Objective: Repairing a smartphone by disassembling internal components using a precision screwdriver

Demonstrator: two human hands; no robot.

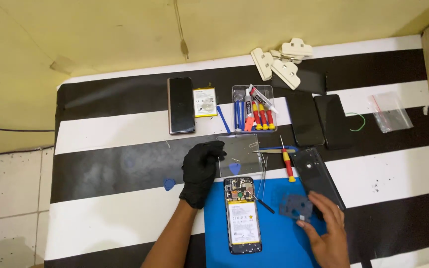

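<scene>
1. Both hands work over a striped black-and-white mat: the left hand (200, 171), in a black glove, lies palm down with fingers loosely curled at the edge of a clear plastic tray (239, 155); whether it grips anything there I cannot tell.
2. Bare, the right hand (327, 233) rests with spread fingers on a dark grey inner cover plate (293, 205), fingertips pressing its lower right corner rather than closing round it.
3. Between the hands lies the opened phone (243, 215), back removed, upright on a blue work pad (279, 233). A white and yellow battery fills its middle, with circuit board and camera parts at the top.
4. Just right of the phone a thin dark tool (264, 202) lies slanted, its tip near the phone's upper edge.
5. Touching the right hand's far side, the dark back cover (318, 174) lies tilted, partly hidden by the fingers.
6. A red-and-yellow screwdriver (287, 165) lies beside it.
7. Small parts in the tray are too tiny to identify; the right wrist is cut off by the frame.
</scene>
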